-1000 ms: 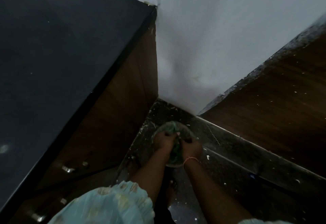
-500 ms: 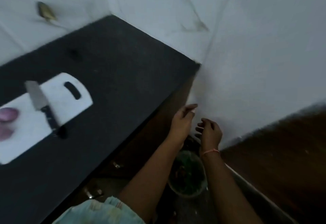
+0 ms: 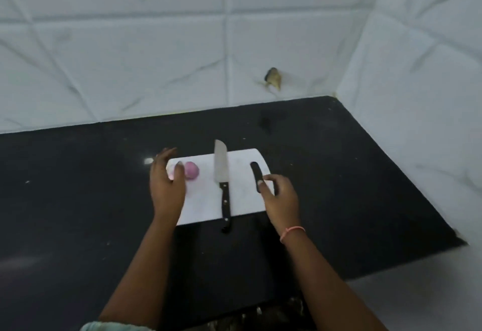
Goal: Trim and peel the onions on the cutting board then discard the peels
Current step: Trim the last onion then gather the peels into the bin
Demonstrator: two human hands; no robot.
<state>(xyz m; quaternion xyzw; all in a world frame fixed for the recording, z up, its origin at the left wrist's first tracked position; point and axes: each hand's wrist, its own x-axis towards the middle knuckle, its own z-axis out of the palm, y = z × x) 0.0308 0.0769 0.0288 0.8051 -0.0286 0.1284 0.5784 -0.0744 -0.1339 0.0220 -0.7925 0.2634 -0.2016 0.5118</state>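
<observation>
Bare black counter [image 3: 78, 187] left, right & front of cutting board [image 3: 203, 208]. Knife [image 3: 222, 182] lies across board's middle, splitting it; peeled onion [image 3: 191, 170] on left half. Tiled wall [image 3: 156, 56] blocks rear, side wall [image 3: 417, 82] blocks right.

A cutting board [image 3: 203, 200] lies on the tabletop [image 3: 78, 187]. On it, the onion [image 3: 191, 170] sits left of the knife [image 3: 222, 182], whose handle overhangs the near edge.
</observation>
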